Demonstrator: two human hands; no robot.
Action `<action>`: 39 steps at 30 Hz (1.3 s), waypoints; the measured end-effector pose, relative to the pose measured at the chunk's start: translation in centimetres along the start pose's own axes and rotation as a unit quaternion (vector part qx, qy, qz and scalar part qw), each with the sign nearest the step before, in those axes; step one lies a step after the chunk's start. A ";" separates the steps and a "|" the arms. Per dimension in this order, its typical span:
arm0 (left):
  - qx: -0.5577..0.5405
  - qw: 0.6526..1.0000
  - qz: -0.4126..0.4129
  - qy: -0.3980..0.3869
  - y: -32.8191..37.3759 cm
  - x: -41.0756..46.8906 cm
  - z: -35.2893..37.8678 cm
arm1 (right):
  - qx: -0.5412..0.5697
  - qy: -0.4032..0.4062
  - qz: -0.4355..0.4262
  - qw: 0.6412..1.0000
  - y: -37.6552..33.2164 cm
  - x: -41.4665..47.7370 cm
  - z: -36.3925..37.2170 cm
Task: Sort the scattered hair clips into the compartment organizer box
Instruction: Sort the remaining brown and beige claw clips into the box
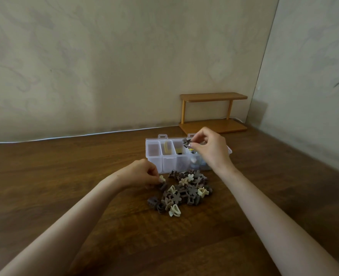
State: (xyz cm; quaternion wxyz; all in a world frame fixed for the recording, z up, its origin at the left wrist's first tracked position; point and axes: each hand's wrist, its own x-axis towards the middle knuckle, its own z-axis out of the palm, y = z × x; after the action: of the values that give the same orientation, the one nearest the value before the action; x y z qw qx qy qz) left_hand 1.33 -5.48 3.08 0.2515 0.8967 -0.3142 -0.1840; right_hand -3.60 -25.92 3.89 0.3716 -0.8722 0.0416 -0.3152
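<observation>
A clear plastic organizer box with several compartments stands open on the table; a few hold clips. A pile of small hair clips in brown, grey and cream lies just in front of it. My right hand hovers over the box's right part and pinches a dark brown clip between thumb and fingers. My left hand is at the pile's left edge, its fingertips pinching a cream clip on the table, next to a dark clip.
The brown wooden table meets the wall at the back. A small two-tier wooden shelf stands at the back right, behind the box. A white cable runs along the table's far edge.
</observation>
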 end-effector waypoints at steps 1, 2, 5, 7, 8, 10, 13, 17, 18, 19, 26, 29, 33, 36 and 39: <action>-0.004 1.000 0.000 0.006 0.0 0.0 0.0 | -0.013 0.001 -0.001 1.000 -0.1 0.4 0.2; -0.010 1.000 0.001 0.013 0.0 0.0 0.0 | -0.029 -0.004 -0.004 1.000 -0.1 0.8 0.4; -0.025 0.999 0.014 0.032 0.4 -0.1 0.0 | -0.060 0.017 -0.036 0.997 0.0 0.5 0.9; -0.043 0.998 0.028 0.044 0.6 -0.2 0.1 | -0.030 0.025 -0.073 0.997 -0.1 -0.5 0.9; -0.053 0.997 0.033 0.052 0.7 -0.2 0.2 | -0.003 0.007 -0.084 0.996 -0.2 -1.0 0.8; -0.069 0.994 0.039 0.073 0.8 -0.3 0.2 | 0.052 -0.093 -0.078 0.991 -0.5 -2.0 0.2; -0.076 0.991 0.045 0.102 0.8 -0.3 0.2 | 0.076 -0.241 -0.048 0.966 -0.7 -3.3 0.0; -0.098 0.987 0.055 0.112 1.0 -0.2 0.3 | 0.077 -0.233 -0.053 0.968 -0.6 -3.9 1.1; -0.100 0.987 0.059 0.112 1.1 -0.2 0.3 | 0.085 -0.229 -0.051 0.968 -0.6 -3.9 1.2; -0.100 0.986 0.064 0.113 1.1 -0.2 0.4 | 0.095 -0.226 -0.048 0.968 -0.6 -3.9 1.2; -0.076 0.989 0.082 0.098 0.8 -0.5 -0.4 | 0.105 -0.194 -0.037 0.975 -0.3 -3.8 1.2; -0.038 0.993 0.085 0.074 0.3 -0.8 -1.3 | 0.085 -0.125 -0.034 0.988 0.5 -3.4 1.1; -0.010 0.995 0.092 -0.040 0.3 -1.5 -2.2 | 0.059 -0.004 -0.030 0.998 1.4 -2.6 0.7; 0.031 0.986 0.046 -0.154 0.4 -1.6 -2.0 | 0.031 0.039 -0.025 0.998 1.9 -1.8 1.0; 0.072 0.976 0.006 -0.207 0.3 -1.5 -1.5 | -0.017 0.046 -0.038 0.998 1.8 -1.2 1.4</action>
State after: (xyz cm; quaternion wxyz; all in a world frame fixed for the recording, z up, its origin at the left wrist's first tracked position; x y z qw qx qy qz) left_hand 0.75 -4.21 4.71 0.1172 0.8531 -0.3773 -0.3407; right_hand -3.48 -25.98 1.29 0.3423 -0.8638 0.0304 -0.3684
